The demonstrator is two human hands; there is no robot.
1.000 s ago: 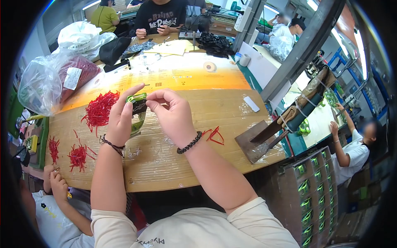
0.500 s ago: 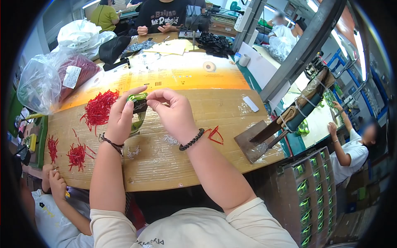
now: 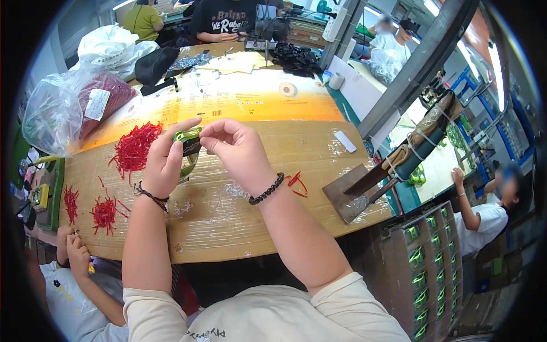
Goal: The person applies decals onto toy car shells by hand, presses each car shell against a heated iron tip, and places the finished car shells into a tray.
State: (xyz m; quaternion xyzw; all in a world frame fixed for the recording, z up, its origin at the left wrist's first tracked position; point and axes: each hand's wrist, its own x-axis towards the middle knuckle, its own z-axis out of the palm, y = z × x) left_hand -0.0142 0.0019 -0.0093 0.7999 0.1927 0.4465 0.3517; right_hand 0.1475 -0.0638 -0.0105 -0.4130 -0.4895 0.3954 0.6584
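Note:
Over the cardboard-covered table, my left hand (image 3: 163, 166) is closed on a bright green frame (image 3: 187, 134), its thumb and fingers on the frame's left side. A black band (image 3: 192, 147) with pale lettering lies across this frame. My right hand (image 3: 241, 153) pinches at the band's right end; whatever small piece sits between thumb and fingertip is hidden. The exact kind of the green item cannot be made out. Left of my left hand lies a large heap of thin red strips (image 3: 135, 147). White scraps (image 3: 235, 191) are by my right wrist.
Smaller red piles (image 3: 103, 215) lie near a co-worker's hands (image 3: 77, 251) at lower left. Plastic bags (image 3: 54, 114) stand at back left. A metal post with a clamped tool (image 3: 416, 142) rises at right. Lower right, a rack (image 3: 419, 268) holds several green pieces.
Both my hands keep nearly the same hold, with only a slight shift. The person across the table has lowered their hands, and the co-worker at right has drawn one arm back.

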